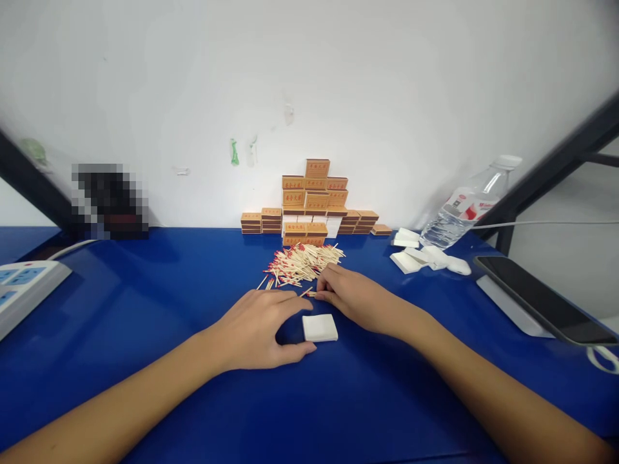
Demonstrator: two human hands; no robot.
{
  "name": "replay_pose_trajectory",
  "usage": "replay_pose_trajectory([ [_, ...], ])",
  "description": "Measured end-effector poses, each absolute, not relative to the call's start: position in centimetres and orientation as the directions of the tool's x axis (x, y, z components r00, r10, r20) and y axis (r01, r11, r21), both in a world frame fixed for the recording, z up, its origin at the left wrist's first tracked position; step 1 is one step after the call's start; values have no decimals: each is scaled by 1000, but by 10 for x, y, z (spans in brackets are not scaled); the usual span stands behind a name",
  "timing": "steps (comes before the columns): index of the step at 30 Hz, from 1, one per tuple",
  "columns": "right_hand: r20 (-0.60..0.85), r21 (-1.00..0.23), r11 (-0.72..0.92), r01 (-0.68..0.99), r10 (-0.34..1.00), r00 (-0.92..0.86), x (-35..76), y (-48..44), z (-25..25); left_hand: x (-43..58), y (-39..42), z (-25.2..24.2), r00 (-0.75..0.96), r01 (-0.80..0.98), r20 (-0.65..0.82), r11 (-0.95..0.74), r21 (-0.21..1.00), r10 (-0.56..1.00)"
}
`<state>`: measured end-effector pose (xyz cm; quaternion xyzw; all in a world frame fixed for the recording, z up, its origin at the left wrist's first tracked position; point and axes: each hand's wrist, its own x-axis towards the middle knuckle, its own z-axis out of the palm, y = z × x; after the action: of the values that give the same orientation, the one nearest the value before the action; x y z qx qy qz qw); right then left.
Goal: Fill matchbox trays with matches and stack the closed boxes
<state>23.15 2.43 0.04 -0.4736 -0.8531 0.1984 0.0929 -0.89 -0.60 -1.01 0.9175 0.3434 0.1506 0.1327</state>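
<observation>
A small white matchbox tray (320, 327) lies on the blue table (145, 309). My left hand (256, 330) rests beside it, thumb and forefinger spread around its left side, holding nothing. My right hand (352, 296) lies just behind the tray with its fingers curled at the near edge of a pile of red-tipped matches (302, 264). It seems to pinch a few matches, though the fingertips hide them. Behind the pile stands a stack of orange matchboxes (312, 203) against the wall.
Several empty white trays (416, 252) lie at the right, beside a tilted water bottle (467, 206). A dark phone (544, 298) lies on a stand at the far right. A white power strip (24, 283) sits at the left edge.
</observation>
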Motion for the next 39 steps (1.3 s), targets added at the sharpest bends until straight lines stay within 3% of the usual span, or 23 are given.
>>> replay_pose_trajectory([
  [7, -10, -446, 487, 751, 836, -548, 250, 27, 4, -11, 1, -13, 693, 579, 272, -740, 343, 668],
  [14, 29, -541, 502, 675, 813, -582, 250, 14, 19, -12, 4, -11, 639, 624, 286, -699, 350, 714],
  [22, -3, -380, 616, 690, 745, -667, 232, -2, 2, -12, 3, -11, 649, 612, 291, -709, 350, 703],
  [26, 17, -392, 626, 675, 738, -675, 229, -4, 8, -12, 3, -10, 657, 609, 271, -707, 361, 704],
  [33, 228, -478, 495, 726, 868, -441, 220, 1, 13, -11, 1, -12, 678, 597, 314, -748, 291, 664],
  [39, -8, -586, 295, 755, 929, -370, 209, 6, 1, -11, -1, -14, 726, 560, 313, -791, 247, 612],
])
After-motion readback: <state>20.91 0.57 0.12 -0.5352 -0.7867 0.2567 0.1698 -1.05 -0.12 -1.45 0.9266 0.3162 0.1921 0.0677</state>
